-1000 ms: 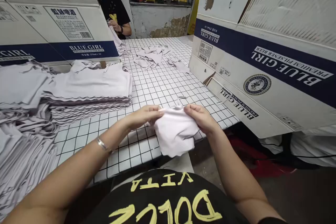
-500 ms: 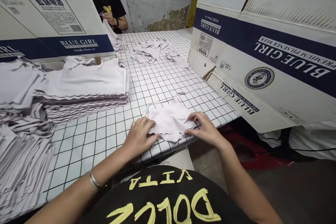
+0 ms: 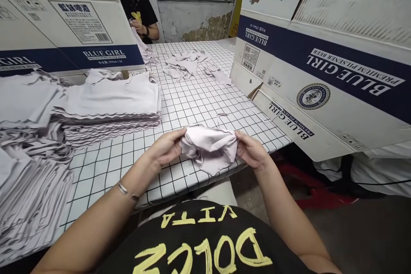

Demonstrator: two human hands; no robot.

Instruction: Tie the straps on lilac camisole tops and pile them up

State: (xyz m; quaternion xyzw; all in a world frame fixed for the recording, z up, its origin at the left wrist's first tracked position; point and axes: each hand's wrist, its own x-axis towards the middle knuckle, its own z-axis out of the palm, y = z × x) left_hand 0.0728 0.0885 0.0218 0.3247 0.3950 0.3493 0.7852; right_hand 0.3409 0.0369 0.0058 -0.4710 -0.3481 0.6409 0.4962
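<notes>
Seemingly closed; each grip (image 3: 167,148) (image 3: 252,150) pinches cloth (image 3: 212,140).

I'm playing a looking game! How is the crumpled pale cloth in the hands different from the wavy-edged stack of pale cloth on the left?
The left hand and right hand hold the crumpled pale cloth; neither touches the wavy-edged stack of pale cloth.
The crumpled cloth is bunched in folds, while the stack's top is mostly flat.
The crumpled cloth looks smaller than the many-layered stack.
Both are pale fabric.
</notes>
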